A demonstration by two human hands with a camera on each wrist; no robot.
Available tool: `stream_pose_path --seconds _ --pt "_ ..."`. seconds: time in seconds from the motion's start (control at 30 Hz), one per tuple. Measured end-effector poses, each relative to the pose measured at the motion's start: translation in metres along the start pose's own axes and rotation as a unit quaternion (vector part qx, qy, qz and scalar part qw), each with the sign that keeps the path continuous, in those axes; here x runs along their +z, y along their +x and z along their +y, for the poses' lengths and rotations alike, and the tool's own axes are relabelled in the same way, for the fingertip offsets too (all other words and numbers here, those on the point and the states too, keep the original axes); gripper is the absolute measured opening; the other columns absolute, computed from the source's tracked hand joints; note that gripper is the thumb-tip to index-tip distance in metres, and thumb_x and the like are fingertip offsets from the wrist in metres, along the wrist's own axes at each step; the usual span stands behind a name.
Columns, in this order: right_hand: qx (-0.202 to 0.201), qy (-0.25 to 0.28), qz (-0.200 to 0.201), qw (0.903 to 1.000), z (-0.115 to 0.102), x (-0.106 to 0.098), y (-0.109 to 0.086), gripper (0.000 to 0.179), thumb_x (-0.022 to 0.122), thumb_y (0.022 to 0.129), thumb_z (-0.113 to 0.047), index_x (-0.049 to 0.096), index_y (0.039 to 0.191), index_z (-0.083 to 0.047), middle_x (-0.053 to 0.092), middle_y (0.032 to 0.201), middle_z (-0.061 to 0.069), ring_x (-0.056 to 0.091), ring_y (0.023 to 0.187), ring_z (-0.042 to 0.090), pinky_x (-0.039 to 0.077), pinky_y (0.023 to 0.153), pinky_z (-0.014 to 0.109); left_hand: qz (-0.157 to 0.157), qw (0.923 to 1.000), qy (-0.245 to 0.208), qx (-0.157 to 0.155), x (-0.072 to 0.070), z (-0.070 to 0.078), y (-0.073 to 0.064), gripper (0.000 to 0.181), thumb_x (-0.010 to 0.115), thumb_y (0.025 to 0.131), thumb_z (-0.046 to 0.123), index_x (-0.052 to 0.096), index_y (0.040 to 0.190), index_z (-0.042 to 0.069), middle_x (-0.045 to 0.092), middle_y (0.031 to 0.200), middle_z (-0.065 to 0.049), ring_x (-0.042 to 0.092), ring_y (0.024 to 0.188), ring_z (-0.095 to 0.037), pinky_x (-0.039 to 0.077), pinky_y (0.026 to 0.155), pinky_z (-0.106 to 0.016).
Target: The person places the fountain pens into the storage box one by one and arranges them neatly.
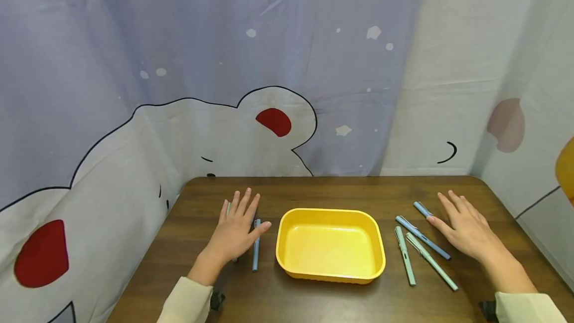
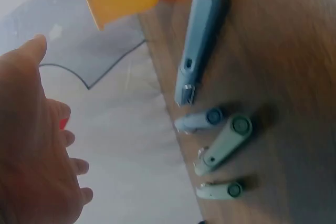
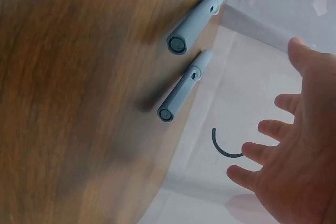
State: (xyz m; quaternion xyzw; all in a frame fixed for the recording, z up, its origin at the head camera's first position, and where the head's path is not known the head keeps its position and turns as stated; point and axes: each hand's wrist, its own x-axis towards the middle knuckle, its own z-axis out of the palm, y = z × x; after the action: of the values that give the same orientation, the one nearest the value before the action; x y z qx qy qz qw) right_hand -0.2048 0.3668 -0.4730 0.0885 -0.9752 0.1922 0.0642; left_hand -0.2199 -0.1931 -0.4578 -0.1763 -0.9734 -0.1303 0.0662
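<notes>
Fingers wide and empty, your left hand (image 1: 234, 233) and right hand (image 1: 466, 228) are by green and blue pens (image 1: 256, 248) toward the table's (image 1: 341, 193) side edges, the yellow tray (image 1: 329, 274) between, maybe so both can reach.

Brown wood-grain table (image 1: 336, 192), yellow rectangular tray (image 1: 329, 274) upon it, two blue pens (image 2: 196, 43) and two green pens (image 2: 223, 144) left of the tray, another blue pair (image 1: 423, 238) and green pair (image 1: 432, 262) right
</notes>
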Motion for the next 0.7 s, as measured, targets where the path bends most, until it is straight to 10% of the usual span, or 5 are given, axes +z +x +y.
stream_pose_path --seconds 0.7 --pt "0.033 0.007 -0.008 0.9994 0.004 0.003 -0.003 0.08 0.054 0.104 -0.045 0.022 0.156 0.007 0.034 0.142 0.043 0.035 0.127 0.064 0.034 0.095 0.077 -0.014 0.9976 -0.015 0.066 0.013 0.043 -0.006 0.08 0.041 0.101 0.065 0.023 0.163 0.016 0.011 0.17 -0.008 0.007 0.156 -0.036 0.01 0.122 -0.063"
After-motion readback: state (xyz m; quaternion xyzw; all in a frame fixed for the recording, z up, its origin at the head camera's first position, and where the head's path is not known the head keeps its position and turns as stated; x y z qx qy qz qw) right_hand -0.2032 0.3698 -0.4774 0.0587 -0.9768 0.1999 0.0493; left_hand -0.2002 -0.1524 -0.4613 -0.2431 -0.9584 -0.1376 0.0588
